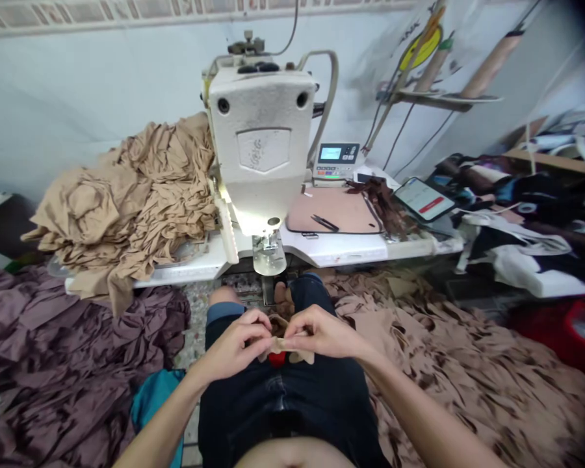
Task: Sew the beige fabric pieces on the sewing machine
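Over my lap, my left hand and my right hand both pinch a small tan fabric piece. Their fingers are closed on its top edge, thumbs facing each other. A bit of red shows just under the fabric. Straight ahead stands a white industrial sewing machine, its lit needle area a short way above my hands.
A heap of tan fabric pieces covers the machine table's left side. Scissors lie on a pink mat, with a phone to the right. Mauve fabric is piled at floor left, tan fabric at floor right.
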Tool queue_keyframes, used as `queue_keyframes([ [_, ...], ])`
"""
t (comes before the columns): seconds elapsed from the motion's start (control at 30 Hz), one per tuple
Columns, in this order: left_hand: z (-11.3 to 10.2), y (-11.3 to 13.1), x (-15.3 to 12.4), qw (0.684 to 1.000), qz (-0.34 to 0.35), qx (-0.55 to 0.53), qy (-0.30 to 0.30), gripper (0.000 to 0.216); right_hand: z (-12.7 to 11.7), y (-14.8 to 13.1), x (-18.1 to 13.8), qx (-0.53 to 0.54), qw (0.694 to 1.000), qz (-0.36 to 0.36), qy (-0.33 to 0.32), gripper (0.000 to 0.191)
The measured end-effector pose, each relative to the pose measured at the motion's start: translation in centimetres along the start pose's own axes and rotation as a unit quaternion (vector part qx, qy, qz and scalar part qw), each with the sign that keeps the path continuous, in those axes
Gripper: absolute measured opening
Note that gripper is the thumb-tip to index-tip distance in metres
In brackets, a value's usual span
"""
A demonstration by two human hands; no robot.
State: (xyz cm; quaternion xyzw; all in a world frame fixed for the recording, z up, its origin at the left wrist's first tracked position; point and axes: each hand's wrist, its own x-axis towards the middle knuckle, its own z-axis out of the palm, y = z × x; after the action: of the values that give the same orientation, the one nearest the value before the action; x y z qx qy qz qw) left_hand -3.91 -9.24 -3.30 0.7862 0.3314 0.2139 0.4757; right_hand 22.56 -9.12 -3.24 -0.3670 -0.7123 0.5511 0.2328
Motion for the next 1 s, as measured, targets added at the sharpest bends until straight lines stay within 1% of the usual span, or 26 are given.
queue_keyframes([
  [0.03, 0.2, -0.1, 0.3, 1.000, -0.005, -0.026, 0.000, 0.038, -0.2, 0.1, -0.1, 0.017, 1.000, -0.004, 0.003, 0.040],
  [0.1, 0.6, -0.4, 0.8, 0.995, -0.047, -0.086, 0.012, 0.038, -0.4, 0.3, -0.1, 0.059, 0.998, 0.003, 0.033, 0.044],
  [0.17, 0.8, -0.8, 1.1, 0.985, -0.095, -0.133, 0.053, 0.037, -0.4, 0.4, -0.1, 0.099, 0.992, 0.024, 0.078, 0.047],
  [0.2, 0.7, -0.9, 1.3, 0.979, -0.108, -0.151, 0.080, 0.035, -0.3, 0.4, 0.0, 0.112, 0.988, 0.032, 0.103, 0.048],
  [0.23, 0.6, -0.9, 1.4, 0.974, -0.111, -0.165, 0.105, 0.035, -0.2, 0.3, 0.2, 0.117, 0.984, 0.035, 0.130, 0.049],
  [0.3, 0.2, -0.6, 1.5, 0.969, -0.100, -0.179, 0.139, 0.042, 0.1, -0.1, 0.5, 0.118, 0.977, 0.032, 0.175, 0.049],
  [0.33, -0.1, -0.4, 1.5, 0.970, -0.091, -0.173, 0.148, 0.044, 0.3, -0.4, 0.7, 0.118, 0.974, 0.030, 0.191, 0.049],
  [0.4, -0.9, -0.1, 1.5, 0.977, -0.066, -0.117, 0.166, 0.040, 0.7, -1.0, 1.0, 0.115, 0.969, 0.026, 0.218, 0.049],
  [0.43, -1.2, 0.0, 1.5, 0.980, -0.049, -0.074, 0.177, 0.035, 0.9, -1.3, 1.1, 0.101, 0.967, 0.018, 0.234, 0.048],
  [0.5, -1.8, 0.3, 1.5, 0.980, -0.016, 0.005, 0.197, 0.030, 1.3, -2.0, 1.1, 0.039, 0.959, -0.017, 0.279, 0.044],
  [0.57, -2.3, 0.4, 1.5, 0.977, 0.001, 0.030, 0.212, 0.029, 1.5, -2.8, 1.1, -0.043, 0.944, -0.069, 0.319, 0.038],
  [0.63, -2.5, 0.5, 1.7, 0.974, -0.001, -0.002, 0.227, 0.026, 1.6, -3.6, 1.1, -0.098, 0.929, -0.113, 0.339, 0.031],
  [0.7, -2.5, 0.6, 1.9, 0.968, -0.014, -0.065, 0.242, 0.024, 1.5, -4.2, 1.2, -0.115, 0.920, -0.137, 0.348, 0.027],
  [0.83, -2.2, 0.9, 2.4, 0.953, -0.054, -0.178, 0.241, 0.025, 1.1, -5.0, 1.6, -0.113, 0.910, -0.151, 0.370, 0.026],
  [0.9, -2.2, 1.2, 2.4, 0.952, -0.060, -0.180, 0.239, 0.025, 1.1, -5.1, 1.6, -0.118, 0.907, -0.151, 0.375, 0.026],
  [1.0, -2.2, 1.6, 2.5, 0.957, -0.036, -0.129, 0.257, 0.022, 1.2, -5.1, 1.4, -0.131, 0.899, -0.160, 0.387, 0.026],
])
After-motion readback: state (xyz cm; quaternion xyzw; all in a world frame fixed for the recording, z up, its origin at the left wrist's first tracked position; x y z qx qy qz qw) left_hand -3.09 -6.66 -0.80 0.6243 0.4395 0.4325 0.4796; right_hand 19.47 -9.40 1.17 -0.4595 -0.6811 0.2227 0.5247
